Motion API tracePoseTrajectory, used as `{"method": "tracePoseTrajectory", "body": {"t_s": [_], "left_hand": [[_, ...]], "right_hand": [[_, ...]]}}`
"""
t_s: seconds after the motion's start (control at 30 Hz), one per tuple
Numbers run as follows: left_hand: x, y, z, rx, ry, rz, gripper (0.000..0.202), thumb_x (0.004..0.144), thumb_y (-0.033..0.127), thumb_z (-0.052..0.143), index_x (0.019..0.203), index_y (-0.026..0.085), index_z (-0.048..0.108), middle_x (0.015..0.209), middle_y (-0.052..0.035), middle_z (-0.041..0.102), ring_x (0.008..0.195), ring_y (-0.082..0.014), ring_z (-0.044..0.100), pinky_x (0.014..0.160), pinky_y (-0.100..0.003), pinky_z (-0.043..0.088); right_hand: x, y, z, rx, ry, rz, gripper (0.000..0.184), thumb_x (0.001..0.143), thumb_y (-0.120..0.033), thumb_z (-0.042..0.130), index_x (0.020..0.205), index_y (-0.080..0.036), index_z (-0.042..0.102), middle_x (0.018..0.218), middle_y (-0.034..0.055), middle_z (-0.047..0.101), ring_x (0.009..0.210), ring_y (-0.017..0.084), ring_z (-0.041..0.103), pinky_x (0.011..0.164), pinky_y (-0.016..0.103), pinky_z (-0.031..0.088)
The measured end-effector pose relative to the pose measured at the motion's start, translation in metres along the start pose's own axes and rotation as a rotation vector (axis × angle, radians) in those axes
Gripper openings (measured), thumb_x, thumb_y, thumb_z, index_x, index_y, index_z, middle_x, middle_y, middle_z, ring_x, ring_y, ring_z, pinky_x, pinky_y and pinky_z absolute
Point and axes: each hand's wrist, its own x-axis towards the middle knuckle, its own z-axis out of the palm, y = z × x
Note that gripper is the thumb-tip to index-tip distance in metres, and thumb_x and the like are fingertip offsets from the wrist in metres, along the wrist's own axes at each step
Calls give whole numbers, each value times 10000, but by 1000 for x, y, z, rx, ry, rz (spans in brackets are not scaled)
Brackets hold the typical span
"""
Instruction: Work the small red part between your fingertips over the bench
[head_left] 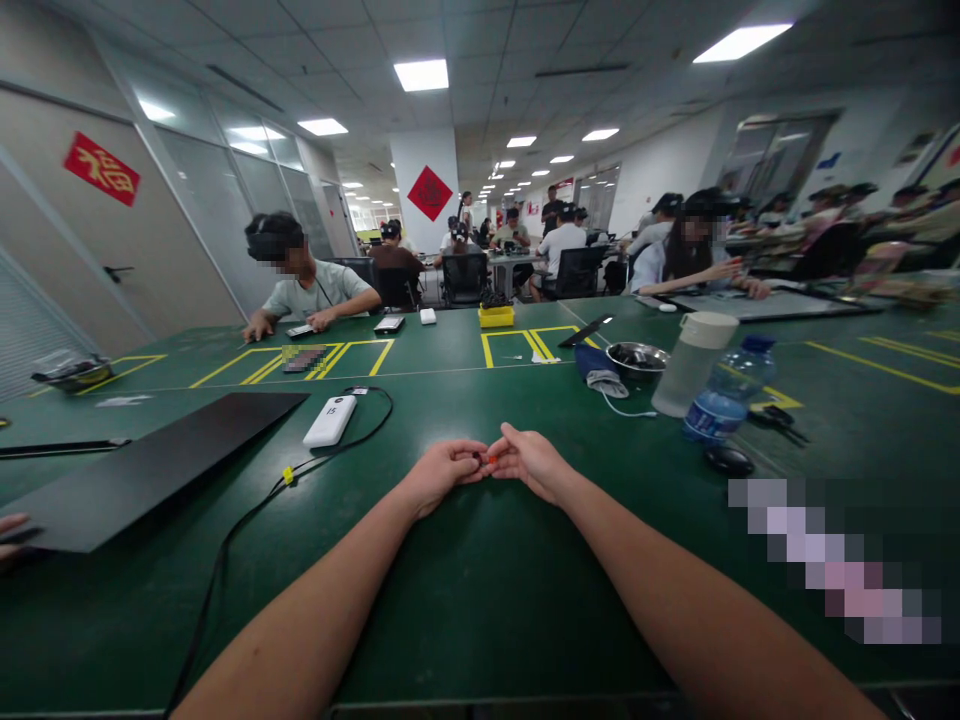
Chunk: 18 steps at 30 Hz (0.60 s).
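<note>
Both my hands meet over the middle of the green table [465, 590]. My left hand [442, 472] is curled closed and my right hand [529, 462] is closed in a pinch. Between their fingertips sits a tiny orange and dark object [486, 458] that is too small to name; both hands grip it. My forearms reach in from the bottom edge.
A white power bank [330, 421] with a black cable [247, 520] lies left, beside a flat black panel [150, 465]. To the right stand a water bottle [726, 400], a frosted jug [694, 362], a metal bowl [637, 357] and a black mouse [729, 461]. Other people sit at the far side.
</note>
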Motion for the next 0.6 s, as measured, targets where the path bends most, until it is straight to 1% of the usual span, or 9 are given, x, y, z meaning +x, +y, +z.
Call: {"method": "tracePoseTrajectory", "body": {"t_s": [0.13, 0.3, 0.6], "left_hand": [[1, -2, 0, 13, 22, 7, 255, 755, 77, 628, 1008, 112, 636, 931, -116, 689, 876, -173, 665, 850, -288, 508], [2, -3, -2, 29, 7, 12, 250, 756, 81, 621, 1003, 113, 636, 970, -123, 681, 868, -174, 666, 843, -288, 513], [2, -2, -3, 33, -1, 3, 256, 765, 75, 600, 1018, 108, 625, 964, -128, 680, 886, -181, 662, 840, -286, 513]], "right_hand": [[1, 1, -2, 7, -7, -6, 459, 909, -456, 399, 730, -94, 618, 660, 116, 672, 605, 173, 667, 596, 282, 525], [2, 2, -3, 5, -17, -2, 461, 909, -458, 396, 736, -95, 620, 673, 118, 673, 611, 174, 668, 599, 281, 524], [2, 2, -3, 17, -26, 1, 463, 912, -459, 390, 746, -92, 619, 667, 117, 669, 623, 177, 671, 606, 285, 527]]}}
